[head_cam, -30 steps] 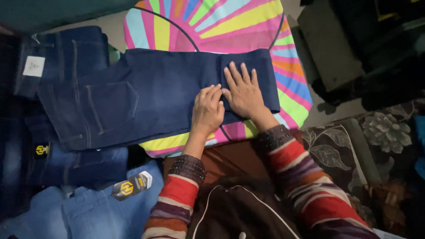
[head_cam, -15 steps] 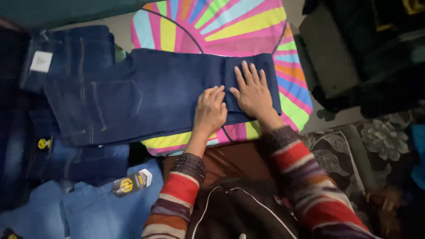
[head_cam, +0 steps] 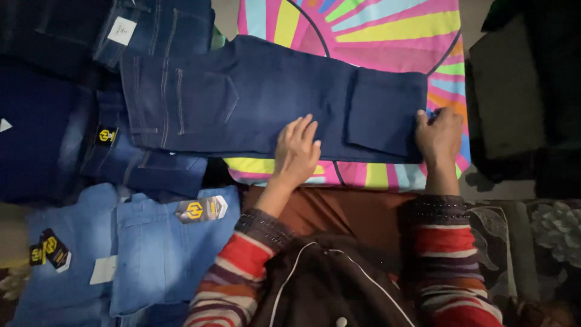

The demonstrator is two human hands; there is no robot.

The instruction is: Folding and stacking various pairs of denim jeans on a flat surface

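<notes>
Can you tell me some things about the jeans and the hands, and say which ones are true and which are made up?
1. The left hand lies flat on the dark blue jeans. True.
2. The right hand is lifting a light blue pair into the air. False: it grips the folded leg end of the dark blue jeans, near the edge of the colourful striped mat.
3. The dark blue jeans lie partly on that mat. True.
4. The light blue jeans sit on top of the mat. False: they lie off it, near the person's left sleeve.
5. Both sleeves are plain white. False: they are striped.
</notes>
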